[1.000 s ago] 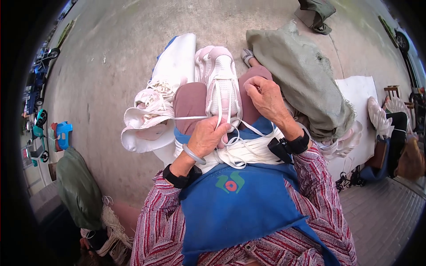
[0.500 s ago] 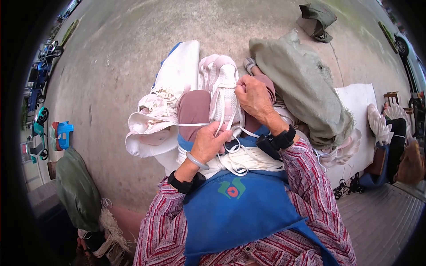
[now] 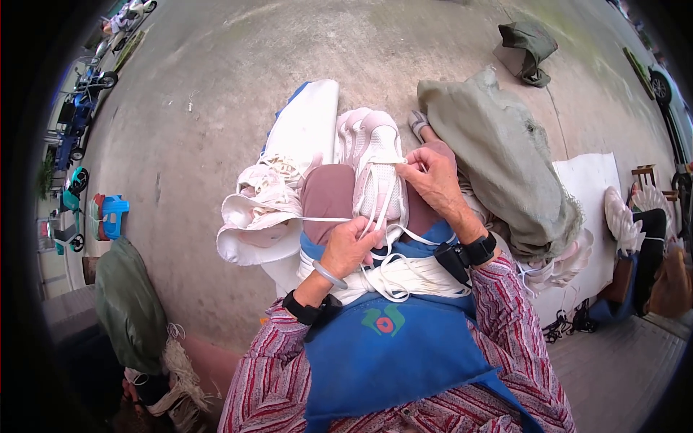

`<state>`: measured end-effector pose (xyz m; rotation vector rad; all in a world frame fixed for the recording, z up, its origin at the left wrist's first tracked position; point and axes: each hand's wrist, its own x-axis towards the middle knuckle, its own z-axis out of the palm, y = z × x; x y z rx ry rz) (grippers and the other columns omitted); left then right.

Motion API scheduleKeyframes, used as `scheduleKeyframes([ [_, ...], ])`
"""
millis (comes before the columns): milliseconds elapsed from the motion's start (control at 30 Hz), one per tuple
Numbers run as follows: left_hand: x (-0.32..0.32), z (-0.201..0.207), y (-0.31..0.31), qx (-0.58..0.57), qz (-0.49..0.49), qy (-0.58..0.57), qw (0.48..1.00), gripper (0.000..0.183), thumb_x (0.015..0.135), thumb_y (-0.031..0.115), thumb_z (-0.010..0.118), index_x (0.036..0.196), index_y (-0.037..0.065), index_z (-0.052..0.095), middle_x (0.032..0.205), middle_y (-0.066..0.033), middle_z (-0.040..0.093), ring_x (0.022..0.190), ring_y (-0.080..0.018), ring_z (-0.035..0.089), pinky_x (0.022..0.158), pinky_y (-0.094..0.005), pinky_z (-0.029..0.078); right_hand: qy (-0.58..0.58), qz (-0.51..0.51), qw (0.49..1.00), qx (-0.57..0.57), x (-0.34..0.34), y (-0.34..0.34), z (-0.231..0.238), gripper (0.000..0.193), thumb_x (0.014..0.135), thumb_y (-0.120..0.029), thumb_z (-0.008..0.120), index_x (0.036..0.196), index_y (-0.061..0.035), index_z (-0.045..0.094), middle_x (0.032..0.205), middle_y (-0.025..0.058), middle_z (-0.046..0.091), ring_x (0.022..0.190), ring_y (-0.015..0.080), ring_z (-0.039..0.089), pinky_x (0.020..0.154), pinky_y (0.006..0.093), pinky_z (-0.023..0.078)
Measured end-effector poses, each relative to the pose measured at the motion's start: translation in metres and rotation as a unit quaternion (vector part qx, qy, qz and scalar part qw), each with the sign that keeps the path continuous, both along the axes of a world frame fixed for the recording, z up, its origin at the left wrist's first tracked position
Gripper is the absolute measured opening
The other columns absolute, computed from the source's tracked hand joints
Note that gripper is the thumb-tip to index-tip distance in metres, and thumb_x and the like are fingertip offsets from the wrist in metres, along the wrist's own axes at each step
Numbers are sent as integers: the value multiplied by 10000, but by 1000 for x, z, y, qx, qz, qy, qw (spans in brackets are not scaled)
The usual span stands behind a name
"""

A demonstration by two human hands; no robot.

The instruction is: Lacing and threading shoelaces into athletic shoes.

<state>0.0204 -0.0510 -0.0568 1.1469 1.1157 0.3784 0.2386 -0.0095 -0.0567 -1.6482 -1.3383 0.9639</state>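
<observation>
On my lap lies a pink and white sneaker upper (image 3: 378, 189), with more like it (image 3: 355, 124) stacked just beyond. My right hand (image 3: 437, 184) is closed, thumb and finger pinching a white shoelace (image 3: 388, 160) at the far end of the lace opening. Closer to me, my left hand (image 3: 348, 249) is closed around lace strands that run along the upper. One lace stretches left from there toward a white bag (image 3: 234, 245) filled with pale uppers. A bundle of white laces (image 3: 426, 278) rests across my blue apron (image 3: 390, 361).
A white sheet (image 3: 310, 119) lies beyond my left knee. Grey-green sacking (image 3: 491, 159) covers a pile at my right. Farther right, another person (image 3: 650, 231) sits beside pale uppers (image 3: 622, 220). A blue stool (image 3: 114, 216) and a green sack (image 3: 128, 307) stand left.
My right hand's fingers have opened out from a tighter curl into a pinch on the lace by the upper's far eyelets. My left hand stays at the near end. The whole view has shifted slightly.
</observation>
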Motion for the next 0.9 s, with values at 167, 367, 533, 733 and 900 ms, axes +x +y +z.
scheduleKeyframes([
  [167,1,0,-6,4,-28,32,999,264,916,265,617,992,12,620,757,-3,616,507,-52,554,447,-204,431,-14,-42,998,47,-11,-4,-13,252,835,-227,666,891,20,667,718,101,588,648,169,542,617,305,432],
  [367,1,-15,-13,-5,-21,8,1000,265,927,287,603,982,29,587,748,2,635,493,-54,544,442,-205,425,39,-28,996,82,-5,-11,-37,168,863,-118,569,917,33,617,782,84,551,680,180,534,634,318,435],
  [533,2,-13,-12,16,-21,23,999,245,921,286,610,949,43,605,747,1,646,499,-54,551,442,-209,423,126,-5,992,-5,-11,-9,-11,149,889,-132,530,881,12,570,711,40,507,669,99,482,582,256,388],
  [733,-1,-22,-8,3,-28,7,1000,216,922,258,622,916,42,615,737,-4,643,520,-56,564,466,-209,437,26,94,994,49,0,5,-9,136,876,-118,525,887,12,563,736,164,551,716,253,563,668,372,447],
  [900,2,-24,-5,22,-32,11,999,229,924,252,621,862,31,617,670,7,607,525,-60,575,474,-210,453,-104,37,978,178,7,0,-19,94,824,-38,565,890,2,619,822,177,600,757,290,592,712,360,467],
])
